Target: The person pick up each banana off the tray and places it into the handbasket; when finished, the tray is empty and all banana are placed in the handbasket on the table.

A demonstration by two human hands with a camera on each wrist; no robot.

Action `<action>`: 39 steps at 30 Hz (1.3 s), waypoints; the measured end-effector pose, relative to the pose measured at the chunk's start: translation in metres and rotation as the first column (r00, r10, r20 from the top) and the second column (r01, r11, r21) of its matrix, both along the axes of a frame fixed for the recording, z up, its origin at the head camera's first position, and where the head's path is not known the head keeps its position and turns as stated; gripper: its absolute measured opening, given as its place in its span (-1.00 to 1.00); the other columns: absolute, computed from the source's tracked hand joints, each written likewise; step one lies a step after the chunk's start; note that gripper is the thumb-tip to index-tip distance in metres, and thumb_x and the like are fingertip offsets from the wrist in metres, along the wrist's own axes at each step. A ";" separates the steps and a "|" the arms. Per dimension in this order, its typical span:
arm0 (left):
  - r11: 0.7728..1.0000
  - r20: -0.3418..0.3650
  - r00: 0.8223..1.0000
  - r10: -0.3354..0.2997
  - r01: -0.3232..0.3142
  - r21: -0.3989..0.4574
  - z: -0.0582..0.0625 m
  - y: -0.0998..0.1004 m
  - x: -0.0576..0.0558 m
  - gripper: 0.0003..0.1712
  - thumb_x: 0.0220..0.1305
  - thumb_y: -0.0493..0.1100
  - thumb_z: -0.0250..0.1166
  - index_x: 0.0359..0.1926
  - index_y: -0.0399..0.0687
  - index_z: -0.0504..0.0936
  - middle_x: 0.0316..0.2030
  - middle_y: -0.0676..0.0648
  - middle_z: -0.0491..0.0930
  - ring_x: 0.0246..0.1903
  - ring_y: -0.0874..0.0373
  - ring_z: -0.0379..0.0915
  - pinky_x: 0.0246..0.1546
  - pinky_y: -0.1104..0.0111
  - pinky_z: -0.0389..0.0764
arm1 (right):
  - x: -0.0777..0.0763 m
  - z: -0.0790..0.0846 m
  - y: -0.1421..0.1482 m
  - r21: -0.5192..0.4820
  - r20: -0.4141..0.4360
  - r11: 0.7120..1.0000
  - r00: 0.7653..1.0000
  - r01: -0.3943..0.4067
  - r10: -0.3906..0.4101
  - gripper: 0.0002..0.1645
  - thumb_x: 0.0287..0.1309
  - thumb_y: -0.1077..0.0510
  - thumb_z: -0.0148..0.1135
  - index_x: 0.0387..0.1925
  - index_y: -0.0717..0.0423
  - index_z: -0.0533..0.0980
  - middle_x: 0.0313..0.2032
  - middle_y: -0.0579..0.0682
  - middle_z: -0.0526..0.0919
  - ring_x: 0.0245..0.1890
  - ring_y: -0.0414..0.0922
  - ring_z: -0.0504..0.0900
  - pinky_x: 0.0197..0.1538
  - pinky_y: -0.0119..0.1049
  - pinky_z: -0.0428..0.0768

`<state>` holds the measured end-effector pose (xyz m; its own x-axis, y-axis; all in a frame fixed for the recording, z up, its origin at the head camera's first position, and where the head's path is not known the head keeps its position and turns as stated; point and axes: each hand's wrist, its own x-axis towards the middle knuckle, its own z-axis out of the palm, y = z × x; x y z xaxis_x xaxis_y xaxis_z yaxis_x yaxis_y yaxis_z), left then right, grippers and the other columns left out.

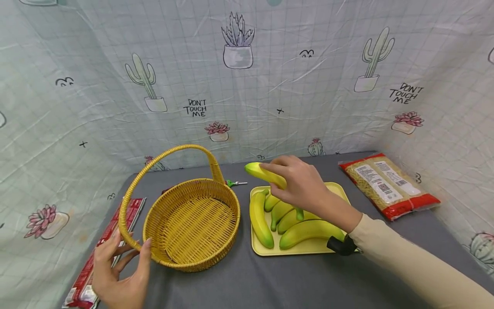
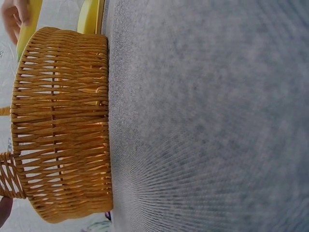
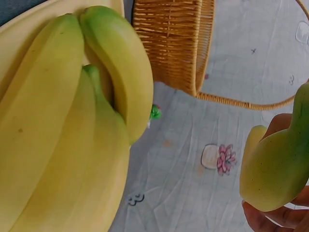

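My right hand [image 1: 301, 182] grips a yellow banana with green tips [image 1: 266, 174], raised above a pale yellow tray [image 1: 341, 193]. Several more bananas [image 1: 310, 234] lie on that tray, partly hidden under my wrist. In the right wrist view the held banana [image 3: 275, 169] has fingers around it. To the left stands a round woven basket [image 1: 198, 229] with a tall arched handle [image 1: 129, 193], nothing inside it. My left hand [image 1: 121, 270] holds the near foot of the handle, thumb at the basket's rim. The left wrist view shows the basket's woven side [image 2: 63, 125] upright on the table.
Red packets [image 1: 115, 231] lie along the left, partly behind my left hand. A bag of pasta with red ends [image 1: 390, 184] lies at the back right. Behind the basket is a small green item with a white stick [image 1: 231, 183]. A printed cloth [image 1: 247, 94] hangs behind the grey table.
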<state>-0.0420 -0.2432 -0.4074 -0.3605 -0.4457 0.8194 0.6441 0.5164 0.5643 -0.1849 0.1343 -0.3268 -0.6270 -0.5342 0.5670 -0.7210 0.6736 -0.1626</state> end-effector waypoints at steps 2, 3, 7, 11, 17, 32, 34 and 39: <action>1.000 -0.004 1.000 -0.005 0.005 0.001 0.001 0.001 0.001 -0.38 -0.02 -0.56 0.57 0.12 -0.62 0.59 0.02 -0.42 0.60 -0.21 0.24 0.64 -0.17 0.62 0.67 | -0.001 0.001 -0.004 0.008 -0.005 1.000 1.000 -0.007 0.007 -0.40 0.15 0.18 0.46 0.28 -0.06 0.69 0.00 0.01 0.71 -0.12 0.00 0.65 -0.59 -0.32 0.49; 1.000 -0.007 1.000 -0.008 0.008 0.001 0.001 0.002 0.001 -0.38 -0.01 -0.56 0.57 0.12 -0.63 0.59 0.01 -0.42 0.60 -0.21 0.23 0.64 -0.17 0.62 0.67 | -0.001 0.001 -0.007 0.011 -0.006 1.000 1.000 -0.010 0.010 -0.40 0.16 0.18 0.46 0.28 -0.06 0.69 0.01 0.02 0.72 -0.12 0.00 0.65 -0.59 -0.31 0.49; 1.000 -0.021 1.000 -0.014 0.014 -0.003 0.002 0.004 0.000 -0.38 -0.01 -0.54 0.59 0.12 -0.63 0.59 0.01 -0.42 0.60 -0.21 0.22 0.64 -0.17 0.62 0.67 | -0.002 0.005 -0.017 0.026 0.001 0.999 1.000 -0.021 0.021 -0.40 0.18 0.17 0.45 0.30 -0.08 0.68 0.04 0.02 0.71 -0.09 0.00 0.65 -0.57 -0.31 0.50; 1.000 -0.019 1.000 -0.012 0.012 -0.005 0.000 0.003 -0.001 -0.37 -0.02 -0.54 0.60 0.12 -0.62 0.59 0.02 -0.42 0.60 -0.20 0.22 0.64 -0.16 0.61 0.67 | -0.004 0.006 -0.027 0.035 0.005 0.998 0.999 -0.046 0.046 -0.40 0.18 0.16 0.46 0.29 -0.09 0.68 0.04 0.01 0.70 -0.02 0.00 0.64 -0.55 -0.30 0.54; 1.000 -0.013 1.000 -0.013 0.013 0.000 -0.004 0.002 0.000 -0.37 -0.03 -0.56 0.58 0.12 -0.62 0.59 0.04 -0.44 0.59 -0.20 0.22 0.65 -0.16 0.61 0.68 | -0.006 0.003 -0.042 0.055 -0.018 0.994 0.996 -0.091 0.092 -0.42 0.19 0.18 0.42 0.27 -0.08 0.69 0.00 0.01 0.70 -0.12 -0.03 0.63 -0.56 -0.30 0.50; 1.000 -0.004 1.000 0.002 -0.002 0.007 -0.008 0.003 0.004 -0.36 -0.04 -0.58 0.57 0.13 -0.61 0.60 0.01 -0.41 0.61 -0.20 0.22 0.65 -0.16 0.61 0.68 | -0.010 0.001 -0.083 0.144 0.039 0.980 0.990 -0.136 0.132 -0.43 0.24 0.12 0.38 0.30 -0.14 0.67 0.03 -0.04 0.69 -0.08 -0.06 0.62 -0.53 -0.30 0.53; 1.000 0.018 1.000 0.018 -0.018 0.002 -0.009 0.003 0.005 -0.35 -0.04 -0.59 0.57 0.15 -0.59 0.60 0.00 -0.36 0.61 -0.20 0.24 0.65 -0.16 0.61 0.67 | -0.011 0.002 -0.091 0.162 0.053 0.976 0.989 -0.144 0.137 -0.42 0.24 0.12 0.37 0.31 -0.15 0.66 0.04 -0.04 0.68 -0.09 -0.06 0.61 -0.51 -0.29 0.54; 1.000 0.014 1.000 0.011 -0.011 0.009 -0.010 0.003 0.006 -0.35 -0.04 -0.59 0.56 0.15 -0.59 0.59 0.00 -0.37 0.61 -0.19 0.23 0.66 -0.16 0.61 0.68 | -0.015 0.003 -0.113 0.222 0.068 0.962 0.987 -0.160 0.148 -0.41 0.27 0.10 0.35 0.35 -0.17 0.63 0.09 -0.02 0.68 -0.03 -0.05 0.60 -0.50 -0.29 0.57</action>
